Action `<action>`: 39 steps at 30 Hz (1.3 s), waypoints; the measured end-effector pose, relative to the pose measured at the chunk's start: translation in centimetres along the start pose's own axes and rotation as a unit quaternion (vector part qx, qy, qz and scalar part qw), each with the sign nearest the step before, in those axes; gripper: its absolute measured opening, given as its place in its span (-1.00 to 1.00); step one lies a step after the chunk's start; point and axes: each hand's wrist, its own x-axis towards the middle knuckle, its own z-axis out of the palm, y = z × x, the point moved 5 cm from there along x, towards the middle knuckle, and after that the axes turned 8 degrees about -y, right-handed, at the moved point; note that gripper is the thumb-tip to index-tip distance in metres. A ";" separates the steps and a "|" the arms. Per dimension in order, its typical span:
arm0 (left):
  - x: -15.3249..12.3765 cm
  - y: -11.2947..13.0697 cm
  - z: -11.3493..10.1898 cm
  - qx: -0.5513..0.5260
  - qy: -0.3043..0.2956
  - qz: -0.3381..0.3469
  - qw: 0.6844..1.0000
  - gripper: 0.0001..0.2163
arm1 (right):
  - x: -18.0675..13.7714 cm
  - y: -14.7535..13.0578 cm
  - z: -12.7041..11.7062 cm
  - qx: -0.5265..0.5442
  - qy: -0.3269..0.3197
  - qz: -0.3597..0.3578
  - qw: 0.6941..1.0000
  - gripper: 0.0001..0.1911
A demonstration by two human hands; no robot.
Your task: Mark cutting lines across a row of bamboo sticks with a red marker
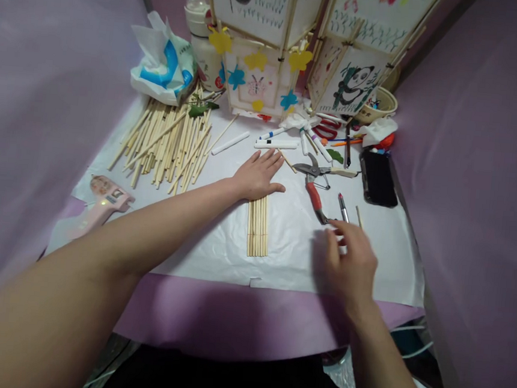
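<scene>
My left hand (pixel 258 174) lies flat with fingers stretched out, pressing the far ends of a small row of wooden sticks (pixel 258 229) laid side by side on white paper (pixel 218 239). My right hand (pixel 351 263) hovers low over the paper to the right, fingers loosely curled and slightly blurred, its fingertips close to a pen (pixel 343 208) and the red handle of pruning shears (pixel 316 187). Nothing shows in that hand. A single short stick (pixel 359 217) lies just beyond it.
A big heap of wooden sticks (pixel 167 144) lies at the back left, beside a pink glue gun (pixel 101 204). Paper lanterns (pixel 298 46) stand at the back, with markers (pixel 275 143), scissors and a black phone (pixel 378 178) before them. Purple walls close both sides.
</scene>
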 end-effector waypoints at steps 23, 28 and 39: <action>-0.4 0.2 -0.2 -0.002 0.006 -0.003 1.000 -0.21 | 2.5 -0.5 -0.2 0.349 -0.119 0.075 0.927 -0.66; -0.5 0.2 -0.2 0.000 0.005 -0.006 1.000 -0.21 | 1.4 -4.1 4.3 0.523 -0.136 0.108 0.834 -0.89; -0.4 0.1 -0.1 -0.010 0.014 -0.002 1.000 -0.21 | 0.8 -5.0 6.5 0.350 -0.114 -0.031 0.929 -0.81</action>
